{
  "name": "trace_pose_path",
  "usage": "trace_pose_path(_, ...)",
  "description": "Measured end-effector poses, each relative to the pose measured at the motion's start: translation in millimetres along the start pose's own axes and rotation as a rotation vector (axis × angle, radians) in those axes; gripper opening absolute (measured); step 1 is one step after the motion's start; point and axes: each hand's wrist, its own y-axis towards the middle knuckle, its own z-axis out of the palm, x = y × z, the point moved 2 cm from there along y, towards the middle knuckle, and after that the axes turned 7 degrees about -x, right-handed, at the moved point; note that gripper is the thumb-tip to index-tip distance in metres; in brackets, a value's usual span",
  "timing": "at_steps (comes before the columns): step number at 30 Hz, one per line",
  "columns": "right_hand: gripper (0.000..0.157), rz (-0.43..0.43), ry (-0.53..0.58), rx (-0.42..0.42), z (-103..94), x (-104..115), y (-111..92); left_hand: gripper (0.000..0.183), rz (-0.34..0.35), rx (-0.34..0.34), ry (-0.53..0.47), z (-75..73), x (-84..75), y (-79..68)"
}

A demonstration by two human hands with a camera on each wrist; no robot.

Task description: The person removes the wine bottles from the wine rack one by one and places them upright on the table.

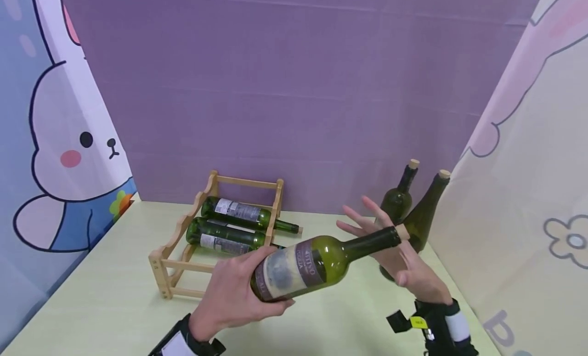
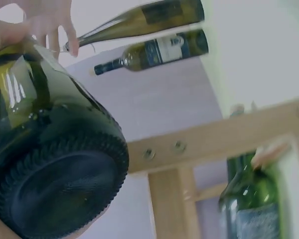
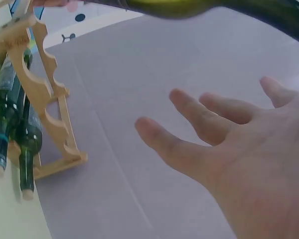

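Observation:
My left hand point(image 1: 243, 292) grips a corked green wine bottle point(image 1: 298, 268) round its labelled lower body, the neck tilted up to the right. In the left wrist view the round base of this bottle point(image 2: 65, 189) faces the camera. Behind the bottle's neck is my right hand point(image 1: 404, 264), fingers spread and straight, holding nothing. The right wrist view shows that hand point(image 3: 249, 144) apart from the bottle above it. A wooden wine rack point(image 1: 161, 274) stands at the left, with two green bottles, an upper one point(image 1: 239, 213) and a lower one point(image 1: 225, 237), lying in it.
Two more corked bottles, a dark one point(image 1: 396, 200) and an olive-green one point(image 1: 424, 213), stand at the back right of the pale table point(image 1: 110, 274), partly behind my right hand. A purple cloth wall point(image 1: 298, 91) closes off the back, and printed panels flank both sides.

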Motion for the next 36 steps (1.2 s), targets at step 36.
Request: trace_pose_path(36,0.09,0.189,0.033,-0.295,65.5,-16.1,58.4,0.057,-0.386,0.185,-0.858,74.7,10.8,-34.1)
